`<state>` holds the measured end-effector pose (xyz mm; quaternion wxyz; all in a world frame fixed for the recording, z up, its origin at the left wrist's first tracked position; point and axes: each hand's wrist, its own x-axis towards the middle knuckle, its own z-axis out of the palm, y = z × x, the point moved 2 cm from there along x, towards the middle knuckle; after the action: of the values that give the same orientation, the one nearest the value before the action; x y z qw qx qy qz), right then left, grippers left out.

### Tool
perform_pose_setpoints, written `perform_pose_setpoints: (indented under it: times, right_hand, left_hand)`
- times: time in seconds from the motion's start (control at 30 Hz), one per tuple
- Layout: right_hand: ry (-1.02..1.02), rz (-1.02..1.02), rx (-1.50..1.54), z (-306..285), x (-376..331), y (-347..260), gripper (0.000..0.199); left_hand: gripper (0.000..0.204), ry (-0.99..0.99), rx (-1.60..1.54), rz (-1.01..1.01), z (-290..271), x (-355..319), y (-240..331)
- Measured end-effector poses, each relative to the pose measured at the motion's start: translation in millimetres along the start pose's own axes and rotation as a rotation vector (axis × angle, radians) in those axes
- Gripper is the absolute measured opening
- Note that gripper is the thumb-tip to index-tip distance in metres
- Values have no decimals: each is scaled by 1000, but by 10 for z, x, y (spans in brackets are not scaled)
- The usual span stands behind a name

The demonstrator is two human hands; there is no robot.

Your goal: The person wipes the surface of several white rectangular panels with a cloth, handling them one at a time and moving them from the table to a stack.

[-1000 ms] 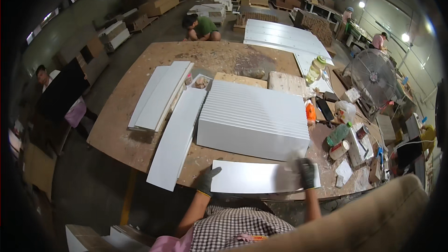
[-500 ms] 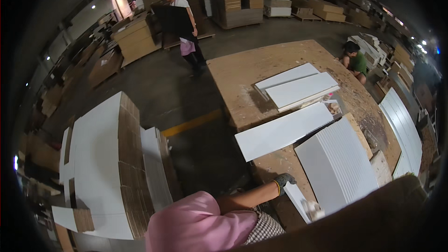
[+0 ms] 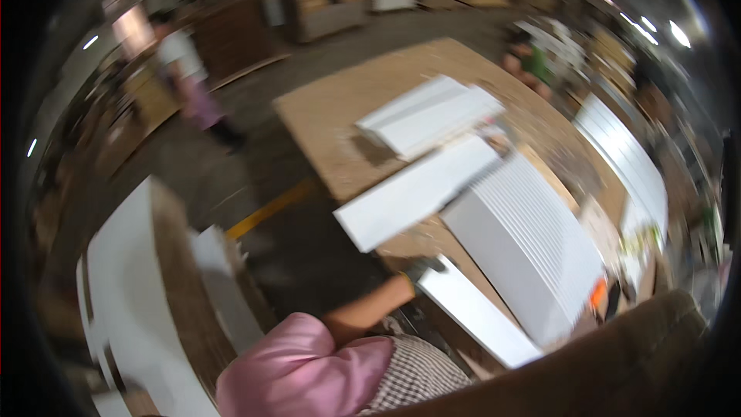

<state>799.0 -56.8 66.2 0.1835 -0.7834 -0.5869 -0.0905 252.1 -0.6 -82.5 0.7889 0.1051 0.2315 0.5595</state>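
My left hand (image 3: 423, 269), in a dark glove, grips the upper left end of a narrow white board (image 3: 480, 313). The board slants down to the right along the near edge of the wooden worktable (image 3: 324, 135). My right hand is not visible. A tight row of white panels (image 3: 513, 251) stands just right of the held board. Beyond my left hand, a loose white panel (image 3: 417, 193) lies across the table, its left end past the edge. Farther back lie several stacked white panels (image 3: 432, 117).
Tall stacks of white-faced panels (image 3: 127, 262) stand on the left, beside a yellow floor line (image 3: 270, 210). A person in a pink apron (image 3: 185, 69) is at the far left; another in green (image 3: 538, 66) is low behind the table. A brown shape (image 3: 587, 355) blocks the lower right.
The view has swung right and blurred. The held board now shows more of its broad white face. The pale bit at its lower end no longer shows. The far person has moved left.
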Motion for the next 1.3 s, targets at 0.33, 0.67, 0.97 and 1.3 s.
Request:
perform_pose_setpoints:
  times: [0.33,0.67,0.97,1.3]
  right_hand:
    - [212,37,986,532,1084,-1585,49]
    - [241,666,-166,648,-842,958,32]
    - [-214,639,109,119,-1655,1778,73]
    - [-29,997,1209,133,-1489,1713,39]
  left_hand:
    - [60,111,295,-223,-115,-31,352]
    - [50,294,991,-193,239,111,462]
    - [39,370,1685,192,-367,274,317]
    - [38,159,2216,565,-655,195,364]
